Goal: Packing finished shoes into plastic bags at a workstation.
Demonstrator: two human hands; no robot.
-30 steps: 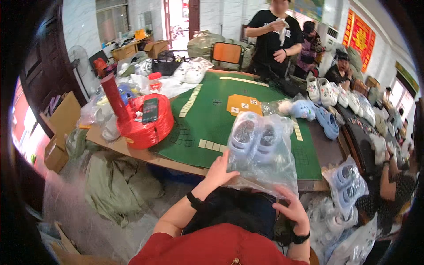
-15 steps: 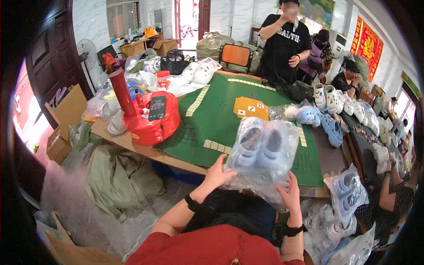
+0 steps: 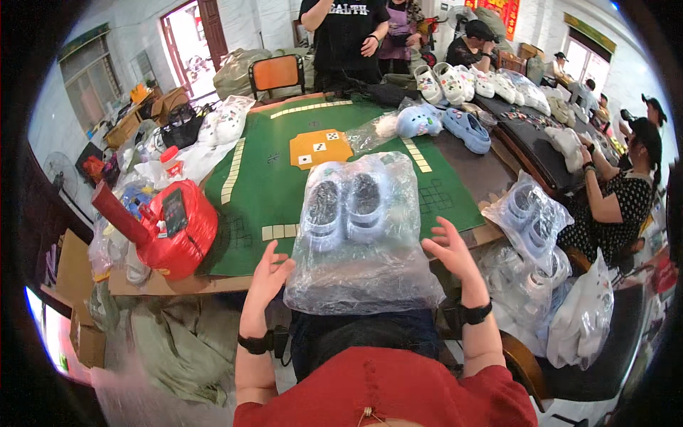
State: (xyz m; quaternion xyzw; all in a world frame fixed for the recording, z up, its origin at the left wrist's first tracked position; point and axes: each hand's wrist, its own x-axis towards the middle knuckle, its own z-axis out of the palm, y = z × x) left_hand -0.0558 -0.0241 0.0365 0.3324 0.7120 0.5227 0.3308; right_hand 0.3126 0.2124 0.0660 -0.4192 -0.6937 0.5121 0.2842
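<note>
A pair of pale blue clogs [image 3: 345, 210] lies inside a clear plastic bag [image 3: 359, 281] at the near edge of the green table. The bag's lower part hangs over that edge toward me. Just left of the bag is my left hand [image 3: 269, 276], fingers apart and raised, close to the plastic. On the other side my right hand [image 3: 453, 249] stays spread open, a small gap from the bag. Neither hand grips anything. Behind the bag, another blue clog [image 3: 420, 121] with charms and a darker blue one [image 3: 467, 130] rest on the table.
A red roll of plastic twine [image 3: 188, 242] with a phone [image 3: 173, 213] on top stands at left. More bagged clogs [image 3: 530, 213] are piled at right. White clogs [image 3: 455, 82] line a dark table, where a person [image 3: 615, 192] sits. Another person [image 3: 345, 43] stands across from me.
My view has turned right. The bagged clogs now lie straighter before me, and both hands have moved apart from the bag.
</note>
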